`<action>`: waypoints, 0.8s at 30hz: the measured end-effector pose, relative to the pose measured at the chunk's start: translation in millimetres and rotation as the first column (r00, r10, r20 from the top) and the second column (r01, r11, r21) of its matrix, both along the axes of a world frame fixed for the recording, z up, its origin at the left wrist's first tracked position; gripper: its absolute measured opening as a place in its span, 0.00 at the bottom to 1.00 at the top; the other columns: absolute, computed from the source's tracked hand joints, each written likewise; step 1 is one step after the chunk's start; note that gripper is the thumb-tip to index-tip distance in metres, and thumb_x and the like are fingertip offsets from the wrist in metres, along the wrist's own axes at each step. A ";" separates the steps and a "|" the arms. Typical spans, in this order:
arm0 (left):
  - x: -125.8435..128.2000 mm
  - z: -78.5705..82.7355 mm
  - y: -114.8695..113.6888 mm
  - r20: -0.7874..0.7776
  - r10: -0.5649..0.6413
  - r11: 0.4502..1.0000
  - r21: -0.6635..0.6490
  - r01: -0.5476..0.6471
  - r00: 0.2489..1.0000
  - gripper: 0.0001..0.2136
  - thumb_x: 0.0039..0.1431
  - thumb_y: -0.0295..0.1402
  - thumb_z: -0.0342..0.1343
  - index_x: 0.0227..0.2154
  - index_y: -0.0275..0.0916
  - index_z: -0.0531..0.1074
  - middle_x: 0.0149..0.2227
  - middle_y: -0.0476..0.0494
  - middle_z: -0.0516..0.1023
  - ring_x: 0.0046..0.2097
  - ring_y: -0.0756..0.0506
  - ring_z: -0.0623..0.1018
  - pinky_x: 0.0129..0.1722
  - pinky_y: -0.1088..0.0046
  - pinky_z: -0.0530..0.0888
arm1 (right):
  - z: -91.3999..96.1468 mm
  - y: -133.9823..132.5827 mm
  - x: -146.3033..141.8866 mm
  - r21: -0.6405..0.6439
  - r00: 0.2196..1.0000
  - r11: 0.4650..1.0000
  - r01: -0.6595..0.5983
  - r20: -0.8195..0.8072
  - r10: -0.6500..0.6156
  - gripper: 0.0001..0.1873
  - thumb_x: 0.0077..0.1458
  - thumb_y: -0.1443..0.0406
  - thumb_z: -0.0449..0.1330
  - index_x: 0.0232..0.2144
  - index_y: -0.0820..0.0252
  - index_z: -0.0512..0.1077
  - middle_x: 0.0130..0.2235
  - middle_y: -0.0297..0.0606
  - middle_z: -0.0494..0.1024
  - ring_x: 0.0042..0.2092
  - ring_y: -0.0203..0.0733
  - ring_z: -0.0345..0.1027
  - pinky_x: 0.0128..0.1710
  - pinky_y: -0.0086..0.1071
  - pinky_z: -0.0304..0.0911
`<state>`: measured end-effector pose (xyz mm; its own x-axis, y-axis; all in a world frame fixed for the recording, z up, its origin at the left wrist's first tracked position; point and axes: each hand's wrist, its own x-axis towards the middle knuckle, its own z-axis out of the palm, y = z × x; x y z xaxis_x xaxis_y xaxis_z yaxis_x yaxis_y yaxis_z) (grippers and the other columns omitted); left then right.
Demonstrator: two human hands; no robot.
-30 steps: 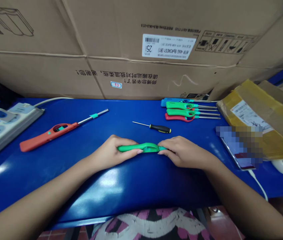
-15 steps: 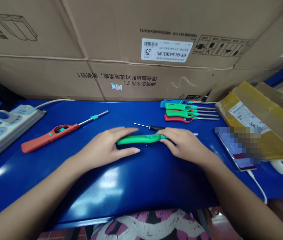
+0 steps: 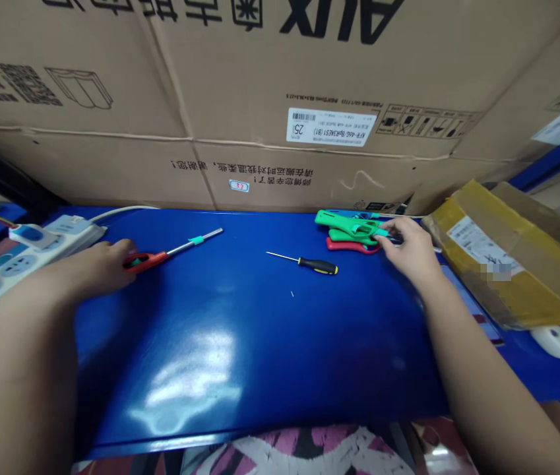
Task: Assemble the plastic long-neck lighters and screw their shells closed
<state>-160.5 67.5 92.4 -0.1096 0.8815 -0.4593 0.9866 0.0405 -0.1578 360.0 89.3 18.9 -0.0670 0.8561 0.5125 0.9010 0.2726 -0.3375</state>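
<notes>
At the left, my left hand (image 3: 104, 265) is closed over the handle of an orange-red long-neck lighter (image 3: 154, 261), covering its rear part. The lighter's metal tube points away to the right, with a piece of green tape round it. My right hand (image 3: 414, 251) pinches a green long-neck lighter (image 3: 342, 221) near its tube, on top of the group at the back right. Beneath it show another green lighter (image 3: 343, 237) and a red lighter (image 3: 347, 245); a blue one is mostly hidden. Between my hands lies a black and yellow screwdriver (image 3: 318, 266).
A large cardboard box (image 3: 240, 132) stands along the back. A white power strip (image 3: 25, 260) lies at the left. On the right are a yellow-taped package (image 3: 547, 264), a phone (image 3: 482, 320) partly behind my forearm, and a white mouse (image 3: 559, 343). A thin pale sliver (image 3: 292, 293) lies mid-table.
My right hand has carried the green lighter from the middle to the group at the back right. My left hand has let go of it and moved left onto the orange-red lighter.
</notes>
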 end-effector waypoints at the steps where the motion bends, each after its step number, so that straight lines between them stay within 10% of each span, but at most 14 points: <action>1: 0.5 -0.5 0.1 0.022 -0.013 1.000 0.007 0.013 1.000 0.19 0.64 0.39 0.43 0.48 0.28 0.67 0.42 0.31 0.75 0.38 0.38 0.77 0.33 0.72 0.67 | -2.6 0.9 -1.9 0.021 0.999 0.999 0.046 0.017 -0.046 0.06 0.54 0.62 0.60 0.34 0.57 0.72 0.39 0.46 0.76 0.42 0.54 0.70 0.45 0.48 0.66; 6: -0.7 -1.6 -0.3 0.069 -0.049 0.999 0.007 0.049 0.996 0.19 0.64 0.41 0.44 0.47 0.30 0.68 0.42 0.31 0.77 0.39 0.38 0.77 0.34 0.71 0.67 | -11.3 1.6 -14.9 0.079 0.961 0.960 0.270 0.041 -0.274 0.12 0.54 0.60 0.61 0.40 0.58 0.76 0.46 0.51 0.75 0.51 0.63 0.64 0.47 0.55 0.62; 13: 12.5 -5.1 0.1 0.171 -0.165 0.986 0.024 0.163 0.971 0.21 0.62 0.43 0.50 0.49 0.32 0.73 0.44 0.32 0.80 0.40 0.38 0.78 0.37 0.70 0.67 | 4.8 -15.8 -53.5 0.190 1.000 0.982 0.025 0.004 -0.026 0.09 0.60 0.63 0.58 0.41 0.57 0.74 0.43 0.47 0.74 0.49 0.56 0.69 0.51 0.50 0.65; 18: 35.8 -16.3 -3.4 0.253 -0.244 0.970 0.077 0.232 0.936 0.20 0.55 0.40 0.56 0.47 0.36 0.76 0.39 0.38 0.82 0.36 0.40 0.79 0.34 0.69 0.67 | 14.8 -35.8 -83.7 -0.123 0.914 0.907 -0.403 0.007 0.406 0.11 0.63 0.60 0.59 0.47 0.55 0.72 0.45 0.44 0.75 0.48 0.49 0.72 0.48 0.43 0.69; 24: 53.8 -14.2 -25.4 0.394 -0.343 0.923 -0.028 0.384 0.853 0.11 0.48 0.35 0.58 0.37 0.43 0.76 0.28 0.46 0.79 0.27 0.45 0.74 0.25 0.71 0.61 | 5.9 -42.5 -95.9 -0.364 0.911 0.867 -0.340 0.102 0.400 0.11 0.64 0.60 0.59 0.48 0.55 0.71 0.48 0.42 0.76 0.47 0.49 0.73 0.46 0.41 0.69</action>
